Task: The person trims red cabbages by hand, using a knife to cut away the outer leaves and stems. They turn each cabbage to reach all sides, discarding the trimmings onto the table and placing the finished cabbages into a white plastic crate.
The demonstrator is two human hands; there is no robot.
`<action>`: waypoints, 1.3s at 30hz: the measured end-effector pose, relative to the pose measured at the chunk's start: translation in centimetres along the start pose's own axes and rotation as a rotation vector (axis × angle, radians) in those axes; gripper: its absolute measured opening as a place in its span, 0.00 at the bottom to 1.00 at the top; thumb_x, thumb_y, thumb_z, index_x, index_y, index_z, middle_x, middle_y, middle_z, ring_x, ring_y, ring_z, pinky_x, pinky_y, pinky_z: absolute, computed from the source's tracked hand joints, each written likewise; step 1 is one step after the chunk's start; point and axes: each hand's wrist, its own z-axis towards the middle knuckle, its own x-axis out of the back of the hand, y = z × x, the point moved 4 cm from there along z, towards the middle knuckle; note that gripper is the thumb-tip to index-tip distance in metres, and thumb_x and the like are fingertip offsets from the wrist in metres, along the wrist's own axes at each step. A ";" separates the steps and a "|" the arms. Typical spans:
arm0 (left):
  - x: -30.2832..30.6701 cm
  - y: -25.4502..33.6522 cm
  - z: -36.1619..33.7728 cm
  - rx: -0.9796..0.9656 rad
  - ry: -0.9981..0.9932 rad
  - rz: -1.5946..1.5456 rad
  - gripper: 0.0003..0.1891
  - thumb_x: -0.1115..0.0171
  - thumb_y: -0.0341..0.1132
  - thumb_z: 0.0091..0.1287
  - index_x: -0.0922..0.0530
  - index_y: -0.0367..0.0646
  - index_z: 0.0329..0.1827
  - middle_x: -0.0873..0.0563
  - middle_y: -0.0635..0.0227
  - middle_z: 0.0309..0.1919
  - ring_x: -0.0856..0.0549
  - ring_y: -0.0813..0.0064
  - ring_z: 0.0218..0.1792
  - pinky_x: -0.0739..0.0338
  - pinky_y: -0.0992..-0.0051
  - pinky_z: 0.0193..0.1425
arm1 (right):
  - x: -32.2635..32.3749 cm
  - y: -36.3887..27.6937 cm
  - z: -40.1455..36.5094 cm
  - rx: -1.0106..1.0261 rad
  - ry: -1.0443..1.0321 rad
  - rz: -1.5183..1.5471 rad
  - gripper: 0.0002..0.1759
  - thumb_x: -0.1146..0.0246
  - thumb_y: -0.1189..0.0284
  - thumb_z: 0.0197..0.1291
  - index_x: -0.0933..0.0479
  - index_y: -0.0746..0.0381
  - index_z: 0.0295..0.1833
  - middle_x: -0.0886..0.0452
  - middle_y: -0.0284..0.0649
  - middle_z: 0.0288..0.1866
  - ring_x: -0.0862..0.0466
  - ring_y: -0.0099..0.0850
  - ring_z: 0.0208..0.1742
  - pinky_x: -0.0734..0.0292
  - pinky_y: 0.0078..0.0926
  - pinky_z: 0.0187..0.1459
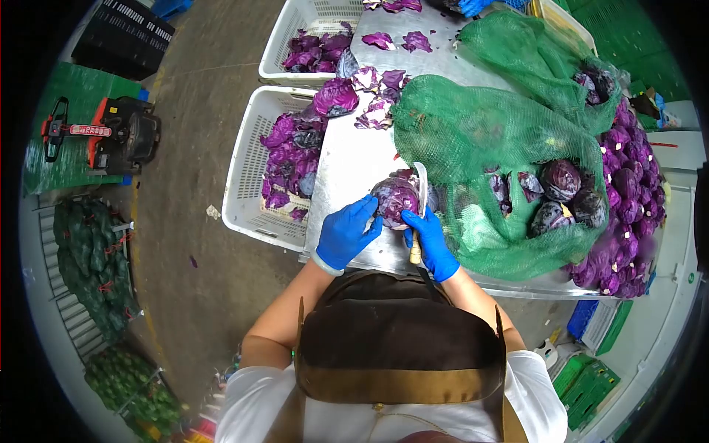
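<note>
A red cabbage rests on the metal table in front of me. My left hand, in a blue glove, steadies its left side with the fingers against the leaves. In my right hand, also gloved, is a knife with a pale wooden handle. Its curved blade points away from me along the cabbage's right side, and my right thumb touches the cabbage. To the right, a green mesh bag lies with its mouth spread around several whole cabbages.
White crates holding purple leaves stand left of the table. Trimmed cabbages are heaped at the right. Another person's blue-gloved hand shows at the far end. A pallet truck stands on the floor at left.
</note>
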 end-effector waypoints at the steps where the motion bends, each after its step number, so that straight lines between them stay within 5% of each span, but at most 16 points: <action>1: -0.2 0.0 -0.1 -0.033 -0.003 0.041 0.21 0.24 0.29 0.57 0.16 0.37 0.54 0.11 0.55 0.46 0.09 0.61 0.42 0.13 0.68 0.47 | 0.1 0.0 0.0 -0.006 0.003 -0.011 0.17 0.30 0.72 0.62 0.25 0.60 0.54 0.19 0.32 0.30 0.26 0.20 0.19 0.30 0.20 0.20; 3: -0.4 0.2 -0.2 -0.100 -0.007 0.126 0.18 0.25 0.28 0.58 0.15 0.37 0.52 0.10 0.57 0.44 0.09 0.62 0.40 0.14 0.69 0.44 | 0.1 -0.1 0.0 -0.011 0.002 -0.009 0.20 0.30 0.72 0.62 0.26 0.60 0.57 0.19 0.32 0.31 0.26 0.20 0.19 0.30 0.20 0.20; 6: -0.1 -0.2 0.4 0.055 0.026 -0.026 0.13 0.27 0.26 0.59 0.13 0.38 0.47 0.10 0.60 0.38 0.10 0.68 0.36 0.16 0.73 0.40 | 0.3 -0.2 0.0 0.036 -0.028 -0.015 0.26 0.29 0.75 0.60 0.28 0.61 0.62 0.19 0.32 0.34 0.25 0.19 0.21 0.29 0.19 0.22; 8: 0.3 -2.6 0.4 0.453 0.183 -0.291 0.10 0.28 0.24 0.61 0.12 0.38 0.45 0.10 0.64 0.34 0.12 0.76 0.33 0.18 0.77 0.39 | 1.1 -0.4 0.2 0.119 -0.078 -0.084 0.31 0.27 0.78 0.57 0.29 0.61 0.66 0.17 0.33 0.39 0.23 0.17 0.24 0.27 0.18 0.24; 12: -0.5 -14.1 -2.3 0.767 0.350 -0.381 0.13 0.32 0.24 0.64 0.14 0.37 0.51 0.10 0.67 0.37 0.16 0.82 0.33 0.20 0.80 0.41 | 2.9 -1.6 0.0 0.172 -0.189 -0.277 0.44 0.24 0.81 0.50 0.34 0.62 0.75 0.17 0.37 0.55 0.18 0.20 0.40 0.19 0.21 0.40; 15: 0.4 -14.5 -2.0 0.678 0.181 -0.129 0.18 0.30 0.23 0.61 0.16 0.39 0.56 0.12 0.66 0.42 0.15 0.80 0.36 0.20 0.77 0.44 | 3.4 -2.2 -0.2 0.101 -0.294 -0.251 0.51 0.22 0.81 0.46 0.37 0.63 0.78 0.20 0.39 0.63 0.18 0.26 0.56 0.19 0.29 0.57; 19: 1.4 -6.2 -0.2 0.508 0.079 -0.626 0.21 0.30 0.24 0.62 0.19 0.38 0.60 0.14 0.67 0.48 0.17 0.80 0.44 0.21 0.77 0.51 | 1.9 -3.4 0.2 0.406 -0.254 -0.357 0.49 0.21 0.79 0.46 0.35 0.64 0.76 0.20 0.39 0.63 0.18 0.23 0.52 0.18 0.26 0.52; 22: 2.4 0.9 1.9 0.284 0.050 -0.303 0.22 0.27 0.22 0.58 0.18 0.38 0.58 0.14 0.62 0.46 0.15 0.77 0.41 0.20 0.77 0.48 | 1.4 -3.2 0.0 0.072 -0.116 -0.383 0.48 0.20 0.78 0.47 0.34 0.64 0.75 0.21 0.40 0.64 0.19 0.27 0.60 0.21 0.31 0.62; 23: 2.0 0.7 1.6 0.299 0.075 -0.287 0.22 0.27 0.22 0.59 0.18 0.37 0.57 0.14 0.62 0.44 0.15 0.77 0.39 0.20 0.77 0.46 | 1.4 -2.5 0.5 0.135 -0.135 -0.339 0.47 0.20 0.77 0.46 0.33 0.63 0.74 0.21 0.41 0.65 0.21 0.30 0.64 0.24 0.33 0.66; 26: 0.5 -0.5 0.5 0.330 0.108 -0.268 0.18 0.28 0.23 0.60 0.17 0.38 0.54 0.13 0.61 0.40 0.13 0.74 0.35 0.18 0.76 0.41 | 1.1 -2.4 0.7 0.328 -0.222 -0.340 0.46 0.20 0.77 0.47 0.33 0.63 0.74 0.21 0.41 0.64 0.20 0.30 0.63 0.22 0.32 0.64; 29: 0.2 -0.9 0.5 0.349 0.101 -0.301 0.11 0.30 0.23 0.64 0.16 0.38 0.49 0.12 0.61 0.37 0.11 0.72 0.33 0.17 0.75 0.37 | 1.8 -2.6 0.6 0.280 -0.217 -0.350 0.48 0.20 0.79 0.46 0.33 0.63 0.74 0.21 0.41 0.64 0.20 0.30 0.63 0.23 0.33 0.64; 32: -1.5 -3.6 -0.6 0.963 0.147 -0.930 0.11 0.30 0.24 0.65 0.16 0.34 0.50 0.11 0.64 0.37 0.12 0.76 0.32 0.17 0.76 0.36 | 3.0 -1.9 0.9 0.183 -0.185 -0.213 0.49 0.21 0.81 0.44 0.34 0.64 0.75 0.21 0.40 0.65 0.21 0.31 0.63 0.23 0.33 0.65; 33: -1.7 -4.5 -0.8 0.971 0.253 -1.010 0.10 0.31 0.25 0.65 0.16 0.32 0.49 0.10 0.66 0.36 0.13 0.79 0.32 0.17 0.77 0.36 | 3.5 -1.5 1.1 0.137 -0.165 -0.172 0.49 0.21 0.81 0.44 0.34 0.64 0.75 0.22 0.40 0.65 0.21 0.31 0.64 0.24 0.33 0.65; 36: -4.0 -9.1 -2.7 0.998 0.161 -0.849 0.08 0.31 0.26 0.66 0.14 0.33 0.45 0.11 0.66 0.33 0.14 0.79 0.31 0.17 0.78 0.36 | 4.1 -1.1 1.7 0.092 -0.149 -0.198 0.50 0.21 0.81 0.44 0.34 0.64 0.75 0.21 0.40 0.65 0.20 0.29 0.62 0.23 0.32 0.63; 39: -5.0 -10.3 -3.6 0.898 0.037 -0.526 0.07 0.31 0.26 0.64 0.14 0.34 0.43 0.11 0.64 0.31 0.14 0.76 0.29 0.19 0.75 0.35 | 1.3 -2.5 1.5 0.413 -0.280 -0.339 0.46 0.21 0.78 0.46 0.31 0.63 0.74 0.16 0.36 0.56 0.16 0.22 0.46 0.17 0.24 0.45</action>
